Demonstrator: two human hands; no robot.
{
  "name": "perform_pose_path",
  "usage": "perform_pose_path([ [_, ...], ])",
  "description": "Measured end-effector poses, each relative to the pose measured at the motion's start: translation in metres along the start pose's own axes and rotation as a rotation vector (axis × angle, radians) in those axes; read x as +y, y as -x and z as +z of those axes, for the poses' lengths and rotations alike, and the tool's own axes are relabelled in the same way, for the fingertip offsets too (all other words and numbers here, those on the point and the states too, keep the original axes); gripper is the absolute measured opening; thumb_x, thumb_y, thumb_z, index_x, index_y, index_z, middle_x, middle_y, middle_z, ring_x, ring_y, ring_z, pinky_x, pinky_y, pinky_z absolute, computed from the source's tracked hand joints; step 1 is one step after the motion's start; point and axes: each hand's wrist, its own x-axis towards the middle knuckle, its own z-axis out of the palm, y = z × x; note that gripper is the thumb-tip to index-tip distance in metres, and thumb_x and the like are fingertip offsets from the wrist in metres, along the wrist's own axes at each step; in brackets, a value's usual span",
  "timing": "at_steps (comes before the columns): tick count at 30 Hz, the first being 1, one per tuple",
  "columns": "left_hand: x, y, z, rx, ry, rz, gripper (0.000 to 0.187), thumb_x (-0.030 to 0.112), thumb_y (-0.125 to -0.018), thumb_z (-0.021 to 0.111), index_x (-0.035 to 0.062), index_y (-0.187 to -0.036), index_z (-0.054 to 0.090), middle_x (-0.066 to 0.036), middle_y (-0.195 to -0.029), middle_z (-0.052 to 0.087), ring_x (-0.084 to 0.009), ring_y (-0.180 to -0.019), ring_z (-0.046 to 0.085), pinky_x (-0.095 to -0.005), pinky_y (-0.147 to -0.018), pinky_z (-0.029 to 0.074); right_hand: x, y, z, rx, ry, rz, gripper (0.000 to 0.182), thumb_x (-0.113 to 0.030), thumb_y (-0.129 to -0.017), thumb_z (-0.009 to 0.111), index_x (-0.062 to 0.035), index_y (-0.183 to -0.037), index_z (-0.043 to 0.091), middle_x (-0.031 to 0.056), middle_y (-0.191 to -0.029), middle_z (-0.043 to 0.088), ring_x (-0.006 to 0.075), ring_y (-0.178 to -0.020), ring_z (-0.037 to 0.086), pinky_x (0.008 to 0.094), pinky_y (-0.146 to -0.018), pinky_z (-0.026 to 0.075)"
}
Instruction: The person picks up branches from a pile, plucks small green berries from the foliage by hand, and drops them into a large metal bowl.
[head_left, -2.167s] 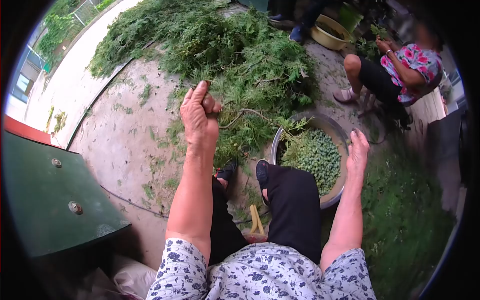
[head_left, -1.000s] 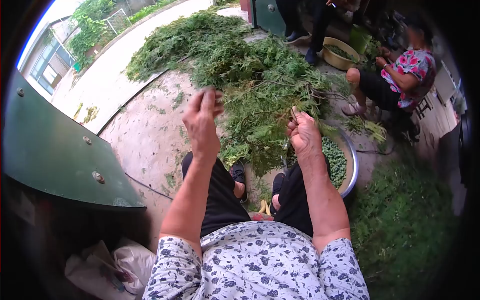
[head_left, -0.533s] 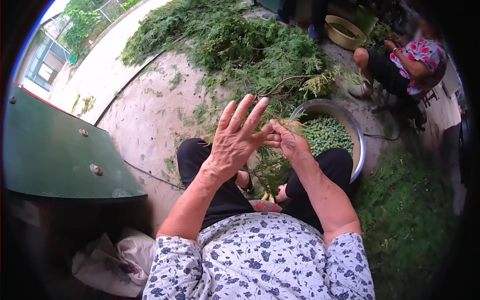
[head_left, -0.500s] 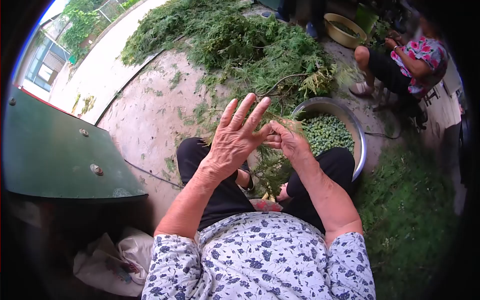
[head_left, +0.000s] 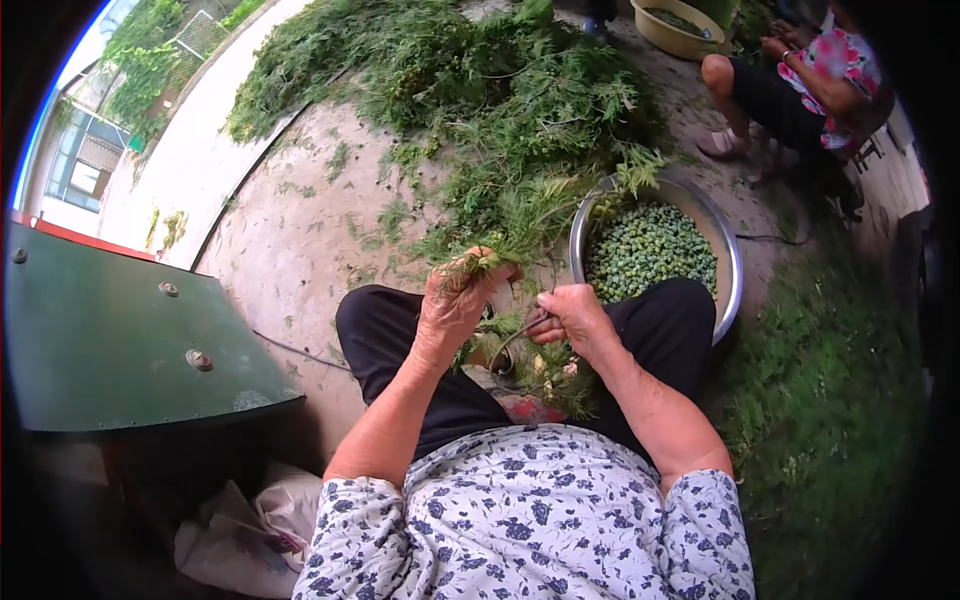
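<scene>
My left hand (head_left: pixel 456 305) is closed around a feathery green conifer sprig (head_left: pixel 478 262), whose foliage sticks out over the knuckles. My right hand (head_left: pixel 578 318) grips the thin brown stem of a conifer branch (head_left: pixel 512 345); its stem curves down between my knees toward more green foliage. A small gap separates the two hands. Just beyond my right hand stands a wide metal basin (head_left: pixel 733 285) holding many small green cones (head_left: pixel 650 250). Part of the basin's near side is hidden behind my right knee.
A big heap of cut conifer branches (head_left: pixel 480 100) lies ahead. More greenery (head_left: pixel 820 430) covers the floor at right. A green metal panel (head_left: pixel 130 330) juts in from the left, above a pale sack (head_left: pixel 240 540). Another person (head_left: pixel 830 85) sits near a yellow basin (head_left: pixel 680 38).
My left hand has gone from spread fingers to closed around a conifer sprig. My right hand has moved slightly down and now holds a branch stem. The view has shifted a little.
</scene>
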Motion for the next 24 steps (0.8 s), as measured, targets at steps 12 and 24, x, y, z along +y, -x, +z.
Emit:
perform_pose_path([
  [12,-0.005,0.021,0.017,0.148,-0.138,-0.133,0.018,0.019,-0.090,0.056,0.0011,-0.094,0.059,0.002,-0.067,0.050,-0.0067,-0.061,0.039,-0.0244,-0.054,0.036,-0.043,0.076,0.009,-0.139,1.009,-0.539,0.013,-0.012,-0.086,0.055,-0.0013,-0.084,0.062,0.0059,-0.068,0.060,0.0119,-0.050,0.054,0.0243,-0.045,0.044],
  [24,-0.015,0.030,0.017,0.055,-0.479,0.041,0.018,0.021,-0.082,0.061,0.0057,-0.084,0.052,-0.015,-0.058,0.050,-0.0350,-0.057,0.052,-0.0410,-0.049,0.039,-0.060,0.042,0.050,0.100,1.014,-1.148,0.030,0.003,-0.069,0.066,-0.0026,-0.098,0.062,0.0104,-0.093,0.058,0.0228,-0.085,0.058,0.0289,-0.070,0.047],
])
